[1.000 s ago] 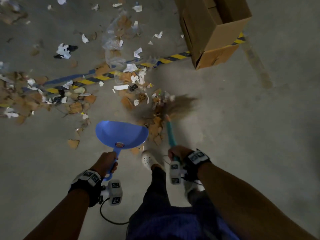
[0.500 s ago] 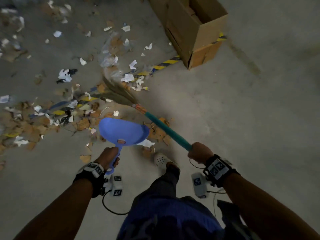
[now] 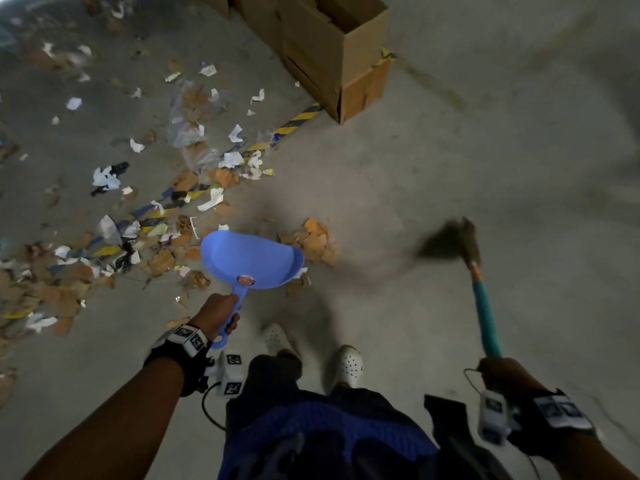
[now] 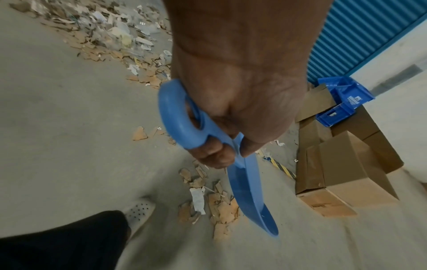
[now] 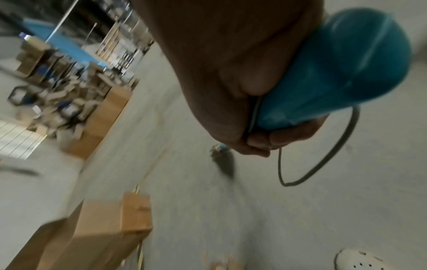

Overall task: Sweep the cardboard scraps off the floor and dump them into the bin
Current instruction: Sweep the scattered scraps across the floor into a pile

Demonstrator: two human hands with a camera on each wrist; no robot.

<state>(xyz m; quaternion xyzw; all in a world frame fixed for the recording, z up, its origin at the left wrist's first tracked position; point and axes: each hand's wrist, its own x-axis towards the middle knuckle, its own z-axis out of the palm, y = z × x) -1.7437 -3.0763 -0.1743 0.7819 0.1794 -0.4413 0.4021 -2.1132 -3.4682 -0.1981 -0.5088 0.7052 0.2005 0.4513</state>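
My left hand [image 3: 218, 315] grips the handle of a blue dustpan [image 3: 251, 259], whose pan hangs just above the floor and looks bare inside. In the left wrist view the fingers [image 4: 217, 155] curl round that dustpan handle [image 4: 184, 117]. My right hand [image 3: 505, 375] holds the teal handle of a broom [image 3: 485, 320]; its blurred bristle head [image 3: 450, 240] is out to the right over bare floor. A small heap of brown cardboard scraps [image 3: 313, 239] lies just right of the pan. Many more cardboard and paper scraps [image 3: 114, 244] are strewn to the left.
An open cardboard box [image 3: 332, 46] stands at the top centre on yellow-black floor tape [image 3: 294, 123]. Blue crates [image 4: 342, 98] sit on boxes beside a blue shutter. My white shoes [image 3: 348, 363] stand just behind the pan. Bare concrete stretches to the right.
The broom has swung from the litter left of the dustpan far over to the right. My right hand moved right and nearer to me. The dustpan stayed almost where it was.
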